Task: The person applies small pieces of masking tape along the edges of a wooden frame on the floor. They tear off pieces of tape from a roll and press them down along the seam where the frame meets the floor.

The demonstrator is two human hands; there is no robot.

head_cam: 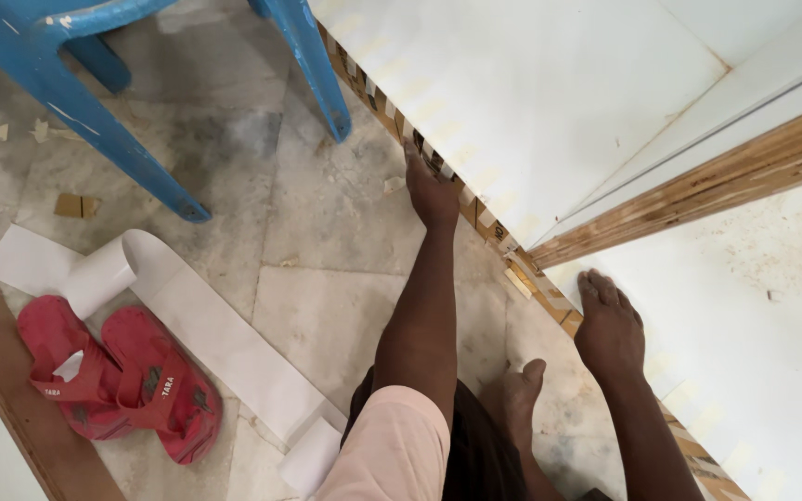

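Note:
My left hand reaches forward and presses its fingers against the taped plywood edge of a large white laminated board. Holding nothing, my right hand lies flat, palm down, on the nearer white board just inside its edge. A second white board with a bare plywood side lies across the first. My bare foot rests on the marble floor between my arms.
Blue plastic chair legs stand on the floor at upper left. A long white curled strip lies across the floor beside a pair of red sandals. A wooden plank runs along the left edge. Small scraps litter the floor.

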